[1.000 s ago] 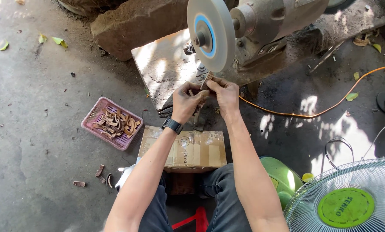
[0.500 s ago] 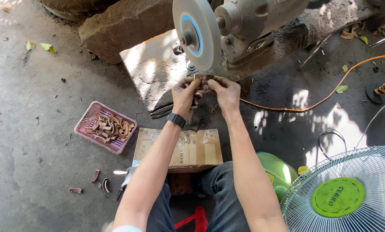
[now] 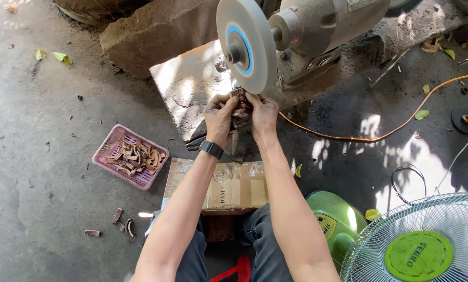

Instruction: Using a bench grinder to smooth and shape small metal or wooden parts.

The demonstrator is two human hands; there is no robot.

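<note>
My left hand point(image 3: 219, 116) and my right hand point(image 3: 262, 112) together hold a small brown ridged piece point(image 3: 238, 93) up against the lower rim of a white grinding wheel point(image 3: 245, 44) with a blue hub. The wheel sits on the shaft of a grey bench grinder motor point(image 3: 322, 26). A black watch is on my left wrist. Both hands pinch the piece from either side, fingertips close to the wheel's edge.
A pink basket point(image 3: 108, 150) of curved brown pieces lies on the concrete at left, with a few loose pieces point(image 3: 118, 215) below it. A cardboard box point(image 3: 234, 187) rests on my lap. An orange cable point(image 3: 380, 137), a green fan base point(image 3: 334, 219) and a fan grille point(image 3: 427, 245) are right.
The view has shifted slightly; my hands stay at the wheel's lower rim with the piece, pressed a little closer to it than one second ago.
</note>
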